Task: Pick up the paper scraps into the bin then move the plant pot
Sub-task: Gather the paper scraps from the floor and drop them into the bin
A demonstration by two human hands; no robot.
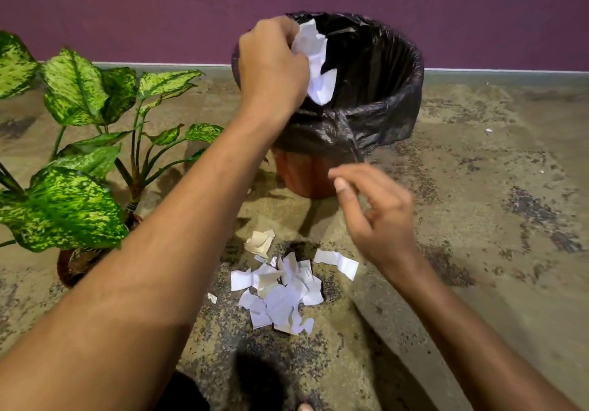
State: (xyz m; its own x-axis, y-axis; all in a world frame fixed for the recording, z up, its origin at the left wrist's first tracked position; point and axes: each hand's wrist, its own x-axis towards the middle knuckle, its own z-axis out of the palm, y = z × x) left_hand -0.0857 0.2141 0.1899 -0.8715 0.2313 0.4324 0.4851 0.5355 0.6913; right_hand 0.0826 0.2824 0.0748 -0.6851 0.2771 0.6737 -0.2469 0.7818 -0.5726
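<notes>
Over on the left stands the plant pot (75,264), low on the floor (478,187), its big speckled leaves (63,206) spreading out toward the person's left forearm. A careless sweep of that arm on the way back could brush the leaves or tip the pot, which has not been moved yet.

The left hand (271,69) is up at the near rim of the bin (382,92), fingers curled tight round a wad of white paper (314,60). The wad hangs only just inside the edge of the black liner, so if the grip lets go here, some bits may well slide down the outside instead of in. The liner looks loose and could fold under a nudge.

Below, between the arms, a heap of paper scraps (280,292) lies on the floor, near the bin's base, light enough to scatter.

The right hand (379,216) hovers above that heap, blurred, fingers loosely apart, holding nothing I can see. A few specks lie far off to the right and could be missed.
</notes>
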